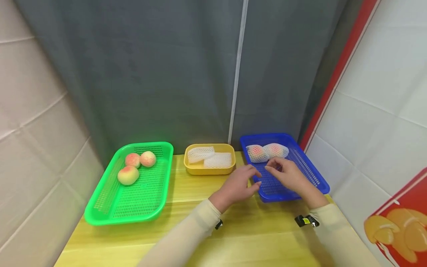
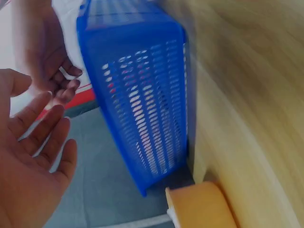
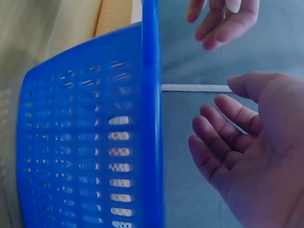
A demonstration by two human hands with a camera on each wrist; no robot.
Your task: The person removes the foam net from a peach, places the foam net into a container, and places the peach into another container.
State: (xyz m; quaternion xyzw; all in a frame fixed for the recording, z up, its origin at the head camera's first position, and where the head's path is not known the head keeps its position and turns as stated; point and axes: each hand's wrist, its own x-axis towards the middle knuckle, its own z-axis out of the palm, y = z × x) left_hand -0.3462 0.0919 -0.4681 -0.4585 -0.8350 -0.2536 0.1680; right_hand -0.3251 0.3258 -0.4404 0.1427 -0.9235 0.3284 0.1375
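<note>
Two peaches in white foam net sleeves lie side by side at the back left of the blue basket [image 1: 293, 170]: a left netted peach [image 1: 256, 153] and a right netted peach [image 1: 276, 150]. My right hand [image 1: 287, 175] hovers over the basket just in front of them, its fingers loosely bent around nothing. At the basket's left side is my left hand [image 1: 237, 185], also holding nothing, fingers relaxed and thumb apart. Both wrist views show bare palms above the basket's rim, with the left hand [image 2: 35, 142] and right hand [image 3: 247, 137] facing each other.
On the left stands a green basket [image 1: 143, 211] with three bare peaches [image 1: 128, 175]. Between the baskets, a yellow tray [image 1: 210, 171] holds white foam net sleeves [image 1: 217, 160]. A grey curtain [image 1: 150, 74] hangs behind the wooden table [image 1: 186, 211]; a white wall panel [image 1: 377, 122] stands at right.
</note>
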